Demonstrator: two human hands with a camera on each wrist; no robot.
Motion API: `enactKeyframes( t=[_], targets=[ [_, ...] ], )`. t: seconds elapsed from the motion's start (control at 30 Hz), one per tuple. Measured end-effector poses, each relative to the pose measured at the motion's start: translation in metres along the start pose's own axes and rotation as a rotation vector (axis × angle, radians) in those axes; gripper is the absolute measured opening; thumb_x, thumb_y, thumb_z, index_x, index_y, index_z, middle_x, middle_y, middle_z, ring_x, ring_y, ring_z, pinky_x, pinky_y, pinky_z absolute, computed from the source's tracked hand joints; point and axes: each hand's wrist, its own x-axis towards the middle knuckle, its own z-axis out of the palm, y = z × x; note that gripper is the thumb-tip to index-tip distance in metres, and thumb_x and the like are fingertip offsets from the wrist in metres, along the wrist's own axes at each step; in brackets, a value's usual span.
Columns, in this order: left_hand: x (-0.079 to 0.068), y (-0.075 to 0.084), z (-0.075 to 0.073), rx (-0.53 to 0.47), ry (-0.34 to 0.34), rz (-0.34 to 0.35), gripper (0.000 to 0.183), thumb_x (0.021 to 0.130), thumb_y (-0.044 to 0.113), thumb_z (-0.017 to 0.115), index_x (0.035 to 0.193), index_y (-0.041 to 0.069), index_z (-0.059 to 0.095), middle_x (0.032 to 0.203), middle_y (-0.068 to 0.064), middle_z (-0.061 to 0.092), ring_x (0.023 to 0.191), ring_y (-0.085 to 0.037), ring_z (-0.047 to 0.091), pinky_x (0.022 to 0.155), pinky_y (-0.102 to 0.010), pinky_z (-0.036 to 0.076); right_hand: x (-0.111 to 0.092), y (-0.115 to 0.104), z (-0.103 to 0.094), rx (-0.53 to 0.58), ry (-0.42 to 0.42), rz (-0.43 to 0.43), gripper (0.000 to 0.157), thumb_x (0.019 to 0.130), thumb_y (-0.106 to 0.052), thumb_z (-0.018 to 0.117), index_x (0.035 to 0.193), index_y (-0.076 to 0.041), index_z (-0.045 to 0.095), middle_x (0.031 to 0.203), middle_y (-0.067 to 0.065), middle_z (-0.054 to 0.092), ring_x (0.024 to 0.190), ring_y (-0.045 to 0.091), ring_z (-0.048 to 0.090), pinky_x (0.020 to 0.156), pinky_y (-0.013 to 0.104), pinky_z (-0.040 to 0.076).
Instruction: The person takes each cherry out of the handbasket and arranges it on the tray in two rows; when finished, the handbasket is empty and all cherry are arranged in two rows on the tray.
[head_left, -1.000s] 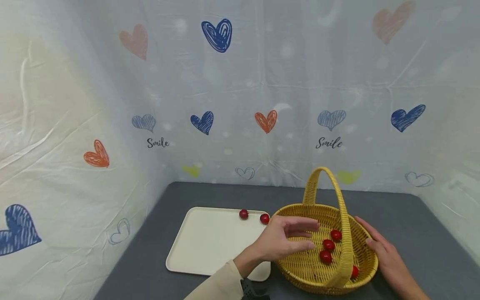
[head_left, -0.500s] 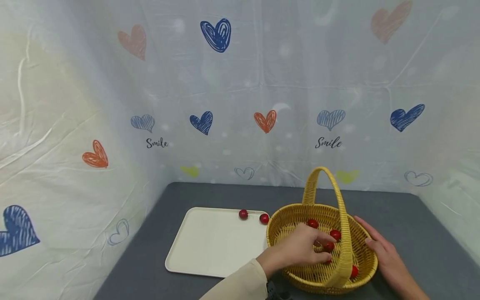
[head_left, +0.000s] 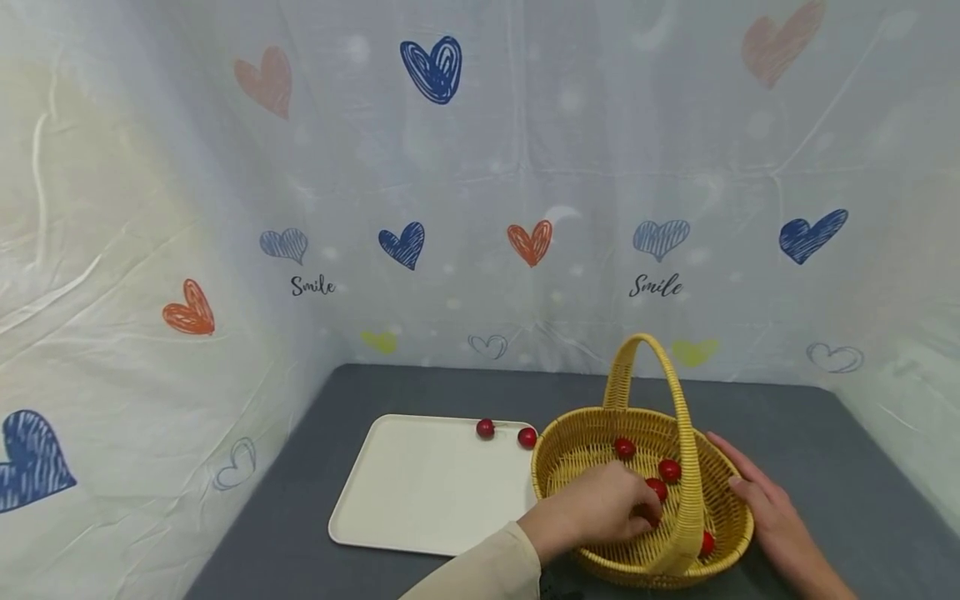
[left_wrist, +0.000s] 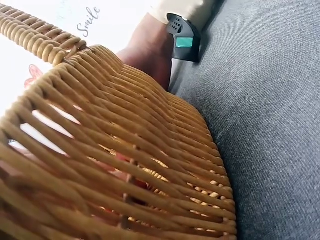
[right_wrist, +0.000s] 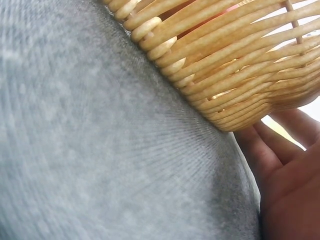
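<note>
My left hand (head_left: 603, 508) reaches into the yellow wicker basket (head_left: 562, 442), its fingers curled down and pinching a cherry-like red fruit (head_left: 652, 517), mostly hidden under the fingertips. Another red fruit (head_left: 657, 489) peeks out right at the index finger. Two more lie farther back, a red fruit (head_left: 625, 448) and a red fruit (head_left: 670, 471), and a further one (head_left: 707, 544) sits behind the handle's base. My right hand (head_left: 776, 521) holds the basket's right side, thumb over the rim and fingers along the outside wall. In the right wrist view its fingers (right_wrist: 272, 145) meet the wicker.
A cream tray (head_left: 427, 492) lies left of the basket, with a red fruit (head_left: 485, 429) and a second red fruit (head_left: 527, 437) near its back right corner. The tall arched handle (head_left: 690, 467) stands over the basket. Grey cloth (head_left: 300, 500) covers the table; a printed curtain hangs behind.
My left hand moved right and down from above the basket's left part into it, and its fingers closed on a red fruit. The right hand and basket stayed in place.
</note>
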Motion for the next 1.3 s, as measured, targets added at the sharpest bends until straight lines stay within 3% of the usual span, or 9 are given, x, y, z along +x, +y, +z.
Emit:
enactKeyframes(
  t=[0.27,0.5,0.7,0.9,1.17,1.3],
  targets=[
    [-0.001,0.0,0.002,0.006,0.02,0.011,0.015,0.099,0.022,0.084,0.111,0.03,0.084,0.101,0.022,0.076,0.085,0.015,0.06,0.077,-0.001,0.045,0.0,0.001,0.0,-0.002,-0.003,0.016,0.054,0.123,-0.032,0.032,0.176,-0.025,0.028,0.156,-0.039,0.033,0.128,-0.034,0.035,0.093,0.0,0.042],
    [-0.001,-0.002,0.002,-0.064,-0.007,0.018,0.016,0.101,0.019,0.082,0.114,0.028,0.083,0.1,0.021,0.075,0.083,0.014,0.058,0.077,0.0,0.045,0.0,-0.001,0.0,0.0,0.0,0.018,0.054,0.123,-0.033,0.032,0.176,-0.025,0.028,0.156,-0.037,0.033,0.129,-0.033,0.035,0.093,0.0,0.043],
    [-0.004,-0.005,-0.001,-0.181,0.161,0.036,0.019,0.103,0.016,0.078,0.121,0.021,0.083,0.113,0.014,0.08,0.096,0.014,0.065,0.083,0.001,0.048,0.0,-0.001,0.0,-0.026,0.008,0.025,0.053,0.123,-0.034,0.032,0.175,-0.027,0.029,0.157,-0.036,0.034,0.128,-0.034,0.034,0.093,-0.001,0.04],
    [-0.014,-0.004,-0.01,-0.385,0.31,0.008,0.023,0.104,0.014,0.078,0.126,0.018,0.081,0.126,0.009,0.079,0.115,0.01,0.067,0.093,-0.004,0.052,0.0,-0.002,0.0,-0.01,-0.005,0.044,0.054,0.122,-0.034,0.032,0.176,-0.025,0.028,0.157,-0.032,0.035,0.126,-0.031,0.039,0.091,0.005,0.048],
    [-0.036,0.001,-0.031,-0.564,0.427,0.027,0.029,0.101,0.009,0.079,0.13,0.013,0.079,0.129,0.002,0.079,0.116,0.009,0.068,0.091,-0.013,0.06,0.0,-0.002,0.0,0.01,-0.009,0.03,0.054,0.122,-0.031,0.032,0.176,-0.024,0.028,0.155,-0.036,0.035,0.127,-0.031,0.038,0.091,0.003,0.046],
    [-0.055,-0.002,-0.042,-0.639,0.428,0.047,0.029,0.102,0.008,0.078,0.13,0.011,0.079,0.131,-0.001,0.079,0.119,0.006,0.069,0.095,-0.017,0.061,0.0,-0.002,0.0,0.01,-0.009,0.029,0.054,0.123,-0.031,0.032,0.176,-0.024,0.028,0.155,-0.037,0.034,0.128,-0.034,0.035,0.092,0.001,0.043]
  ],
)
